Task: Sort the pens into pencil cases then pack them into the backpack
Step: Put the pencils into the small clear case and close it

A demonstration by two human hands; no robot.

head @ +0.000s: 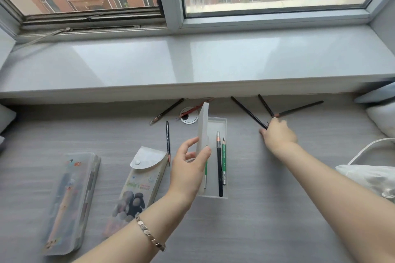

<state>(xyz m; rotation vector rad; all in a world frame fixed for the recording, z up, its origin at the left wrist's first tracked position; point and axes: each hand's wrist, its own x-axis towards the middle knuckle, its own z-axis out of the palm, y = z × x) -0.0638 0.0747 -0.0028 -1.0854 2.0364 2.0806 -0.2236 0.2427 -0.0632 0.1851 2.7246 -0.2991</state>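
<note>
Presently my left hand pinched the raised lid of the clear pencil box, mid-desk with a capped black pencil and a green pencil inside, while my right hand curled over a loose black pencil below the windowsill, grip unclear.

A round silver cable grommet sits in the grey wood-grain desk just beyond the left hand. A glossy pale-grey window sill runs farther out, past the right hand; a crumpled white bag lies to that hand's right.
</note>
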